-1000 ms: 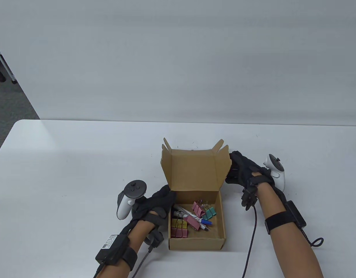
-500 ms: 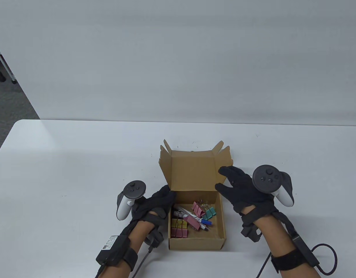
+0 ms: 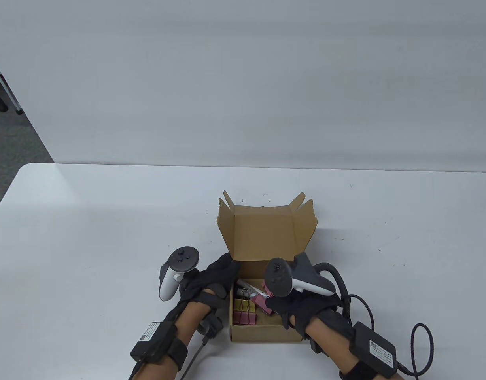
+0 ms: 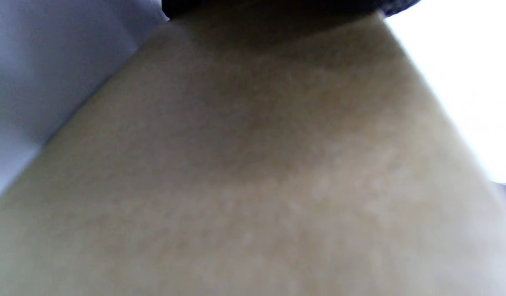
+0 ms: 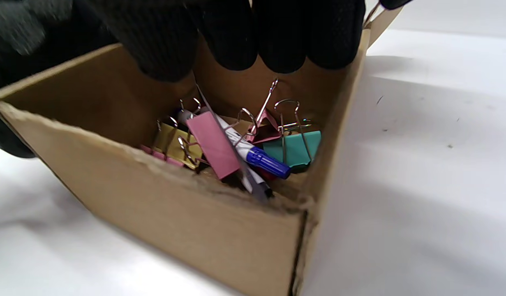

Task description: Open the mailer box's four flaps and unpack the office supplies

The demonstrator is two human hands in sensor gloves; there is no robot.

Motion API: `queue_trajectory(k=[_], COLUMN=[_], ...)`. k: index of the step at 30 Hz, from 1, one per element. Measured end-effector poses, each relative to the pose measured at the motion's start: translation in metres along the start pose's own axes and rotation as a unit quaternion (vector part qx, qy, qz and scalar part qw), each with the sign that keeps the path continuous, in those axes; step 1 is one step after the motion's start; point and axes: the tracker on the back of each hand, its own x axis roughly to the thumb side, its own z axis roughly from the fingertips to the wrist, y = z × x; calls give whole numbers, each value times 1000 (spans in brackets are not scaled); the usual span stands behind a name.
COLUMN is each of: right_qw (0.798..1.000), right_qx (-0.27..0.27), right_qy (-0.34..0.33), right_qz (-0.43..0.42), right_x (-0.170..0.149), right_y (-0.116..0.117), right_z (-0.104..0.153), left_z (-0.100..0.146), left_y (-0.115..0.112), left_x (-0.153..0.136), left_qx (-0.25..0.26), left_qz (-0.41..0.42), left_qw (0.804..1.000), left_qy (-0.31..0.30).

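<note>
Cardboard is what you have most of: one box (image 3: 266,334) sits near the front of the white desk (image 3: 88,221) with its lid up, and inside it, from the right wrist view, you can count one teal clip (image 5: 294,149), two pink clips (image 5: 213,144), one yellow clip (image 5: 172,144) and one blue-capped pen (image 5: 261,158). Your left hand (image 3: 211,279) rests against the box's left wall, its grip too hidden to tell. Your right hand (image 3: 302,306) hangs over the contents with its fingers (image 5: 236,37) curled down, touching nothing you can see, and blocks the table view.
</note>
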Motion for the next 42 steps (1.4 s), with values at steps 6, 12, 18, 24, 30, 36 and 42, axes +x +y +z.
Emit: queue_trajectory(k=[6,12,18,24,30,36,42], right_qw=[998,993,997,999,999,997,989], right_qx=[32,46,27,-5,-31,-57,-96], right_qy=[27,45,42,35,41,32,40], right_qz=[57,99,65,35,15,-40,-101], right_x=[14,23,16,7,-8,-43,-82], right_y=[18,27,15,5,-14,-29,-32], right_z=[-12,-21,-14,0,18,39,57], left_z=[0,0,-1,0,0,0,1], left_y=[0,0,0,0,0,0,1], left_x=[0,0,-1,-1,-2,-2,-2], left_qx=[-1,0,-1,-1,-2,-3,-3], left_qz=[-1,0,1,3,4,5,6], left_qw=[1000,1000,1000,1000,1000,1000,1000], left_qy=[0,0,0,1,1,1,1])
